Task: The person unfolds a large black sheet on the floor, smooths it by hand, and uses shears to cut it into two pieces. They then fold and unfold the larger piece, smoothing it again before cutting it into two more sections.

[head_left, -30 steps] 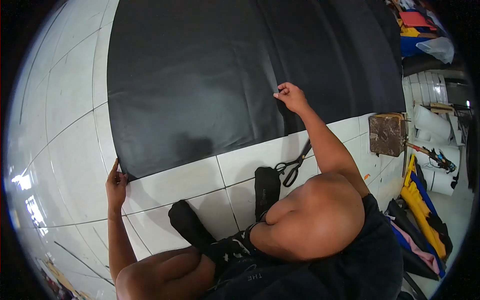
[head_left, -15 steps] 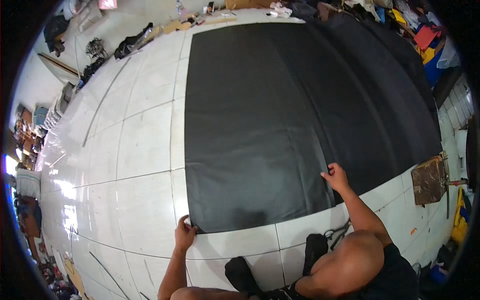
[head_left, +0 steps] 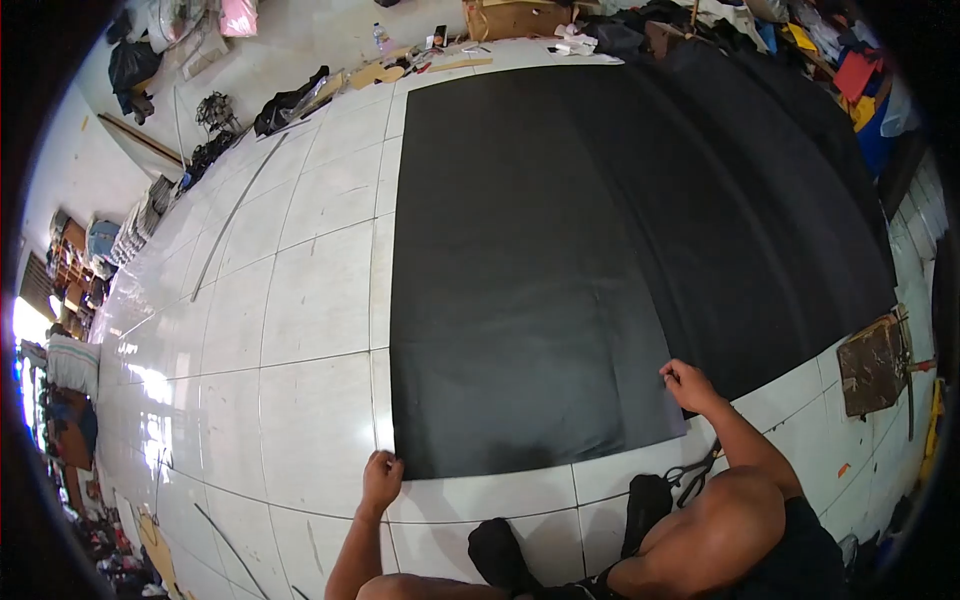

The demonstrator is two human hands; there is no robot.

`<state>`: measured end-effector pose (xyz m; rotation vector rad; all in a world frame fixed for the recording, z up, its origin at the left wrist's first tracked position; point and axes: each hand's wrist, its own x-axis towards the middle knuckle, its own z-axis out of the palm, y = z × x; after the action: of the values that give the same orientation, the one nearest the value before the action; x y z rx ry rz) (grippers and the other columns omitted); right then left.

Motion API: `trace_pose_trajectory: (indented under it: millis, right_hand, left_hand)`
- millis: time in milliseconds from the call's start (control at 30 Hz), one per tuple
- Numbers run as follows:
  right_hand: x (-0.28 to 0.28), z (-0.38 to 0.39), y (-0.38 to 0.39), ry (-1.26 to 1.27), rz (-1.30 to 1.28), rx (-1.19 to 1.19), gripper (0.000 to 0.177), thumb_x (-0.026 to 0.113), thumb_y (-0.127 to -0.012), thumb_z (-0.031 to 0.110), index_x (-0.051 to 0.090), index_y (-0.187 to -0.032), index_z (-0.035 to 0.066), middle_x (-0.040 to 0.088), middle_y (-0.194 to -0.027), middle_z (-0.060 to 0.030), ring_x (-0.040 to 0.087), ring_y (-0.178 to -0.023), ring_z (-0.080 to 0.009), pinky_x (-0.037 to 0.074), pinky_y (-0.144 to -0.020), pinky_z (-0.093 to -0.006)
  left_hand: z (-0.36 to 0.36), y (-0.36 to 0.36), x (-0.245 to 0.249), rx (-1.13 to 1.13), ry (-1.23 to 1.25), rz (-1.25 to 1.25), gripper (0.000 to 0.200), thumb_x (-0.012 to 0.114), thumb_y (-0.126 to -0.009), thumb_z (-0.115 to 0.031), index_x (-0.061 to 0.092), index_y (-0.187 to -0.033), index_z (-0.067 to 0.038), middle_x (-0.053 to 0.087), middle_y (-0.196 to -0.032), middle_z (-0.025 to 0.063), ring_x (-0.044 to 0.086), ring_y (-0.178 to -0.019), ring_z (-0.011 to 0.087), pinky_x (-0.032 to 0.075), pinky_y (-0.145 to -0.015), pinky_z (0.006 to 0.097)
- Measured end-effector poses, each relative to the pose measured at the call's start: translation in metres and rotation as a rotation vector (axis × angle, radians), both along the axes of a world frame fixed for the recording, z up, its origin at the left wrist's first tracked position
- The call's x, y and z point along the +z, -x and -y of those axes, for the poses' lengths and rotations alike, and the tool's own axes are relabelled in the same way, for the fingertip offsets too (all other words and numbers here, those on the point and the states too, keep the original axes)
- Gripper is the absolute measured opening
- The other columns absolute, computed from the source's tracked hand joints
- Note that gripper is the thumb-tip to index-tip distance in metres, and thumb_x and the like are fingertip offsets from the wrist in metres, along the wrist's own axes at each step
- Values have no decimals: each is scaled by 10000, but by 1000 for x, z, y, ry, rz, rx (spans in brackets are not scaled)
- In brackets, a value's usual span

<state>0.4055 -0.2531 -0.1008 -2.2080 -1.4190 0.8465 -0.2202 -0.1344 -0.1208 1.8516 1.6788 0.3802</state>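
A large black sheet (head_left: 510,270) lies on the tiled floor with smooth, slightly creased material that looks like faux leather or vinyl. My left hand (head_left: 383,480) pinches its near left corner. Over at the near right edge of the upper layer, my right hand (head_left: 692,388) has its fingers curled together on that edge. A paler strip of the sheet runs beside it. More black material (head_left: 760,230) spreads in soft ridges to the right, partly under the upper layer. Dark-handled scissors (head_left: 692,474) lie on the floor by my right foot.
A brown block-like object (head_left: 868,368) stands at the right. Long thin strips (head_left: 235,215) lie on the white tiles (head_left: 315,400) to the left. Piled bags and scraps (head_left: 850,75) fill the far right; a bottle (head_left: 380,38) and cardboard pieces (head_left: 375,75) line the back.
The view has shifted, so everything sits lower and further right. My right hand and the sheet's near right edge have come slightly closer, and the paler strip there looks wider and flatter.
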Motion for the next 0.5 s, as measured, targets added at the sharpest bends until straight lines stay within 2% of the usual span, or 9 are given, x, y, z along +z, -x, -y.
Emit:
trace_pose_trajectory:
  millis: [67, 133, 200, 267, 300, 367, 400, 433, 500]
  right_hand:
    - [19, 13, -5, 110, 12, 118, 206, 650, -914, 200, 646, -1058, 52, 666, -774, -82, 659, -732, -198, 512, -695, -354]
    - [46, 26, -13, 461, -136, 362, 237, 643, -918, 217, 666, -1070, 37, 693, -903, -106, 689, -791, -201, 535, -719, -355]
    - [91, 34, -13, 794, -336, 516, 271, 652, -921, 236, 676, -1088, 25, 711, -983, -105, 703, -822, -177, 555, -737, -338]
    - [143, 18, -12, 972, -562, 580, 287, 661, -930, 246, 677, -1112, 25, 713, -999, -89, 702, -825, -147, 565, -747, -312]
    - [167, 4, -15, 1001, -671, 616, 286, 656, -938, 245, 679, -1123, 28, 712, -998, -86, 701, -826, -143, 567, -751, -304]
    - [246, -60, -13, 809, -592, 728, 256, 691, -898, 204, 692, -1081, 26, 710, -967, -83, 701, -833, -158, 565, -762, -318]
    - [260, -110, -39, 68, -128, 1236, 201, 672, -887, 189, 701, -1014, 35, 703, -951, -92, 688, -852, -181, 557, -773, -328]
    - [290, -156, -52, 35, -411, 855, 188, 602, -928, 207, 692, -988, 53, 695, -975, -97, 666, -876, -204, 548, -784, -349]
    - [306, -263, -119, -581, -1047, 160, 290, 542, -979, 287, 621, -1171, 84, 679, -1076, -74, 644, -945, -202, 542, -823, -381]
  left_hand:
    - [11, 17, 22, -79, 258, -87, 173, 590, -897, -162, 649, -890, 1, 665, -869, 207, 661, -834, 329, 525, -743, 390]
    - [24, 29, 54, -347, 641, -220, 219, 561, -906, -189, 682, -936, -9, 687, -954, 188, 663, -877, 332, 522, -807, 377]
    - [28, 39, 91, -693, 1034, -202, 276, 571, -913, -244, 698, -1002, -16, 704, -1027, 150, 673, -921, 285, 512, -847, 367]
    - [14, 33, 152, -624, 1297, 9, 314, 577, -940, -260, 689, -1065, 6, 708, -1074, 130, 661, -987, 223, 508, -878, 345]
    - [-7, 39, 173, -643, 1230, 92, 307, 572, -956, -244, 681, -1074, 17, 699, -1058, 121, 657, -983, 205, 510, -887, 328]
    - [-73, 49, 229, -647, 1021, 231, 332, 548, -980, -253, 640, -1126, 31, 670, -1086, 119, 637, -1010, 207, 497, -915, 349]
    - [-122, 46, 262, -545, 816, 294, 367, 528, -988, -278, 607, -1168, 32, 650, -1131, 126, 620, -1040, 227, 482, -935, 387]
    - [-176, 38, 294, -360, 554, 425, 405, 509, -995, -303, 574, -1210, 33, 630, -1176, 134, 604, -1071, 246, 467, -955, 424]
    - [-284, -9, 357, -6, -11, 1031, 484, 470, -1011, -353, 509, -1294, 36, 589, -1265, 149, 571, -1133, 286, 437, -995, 499]
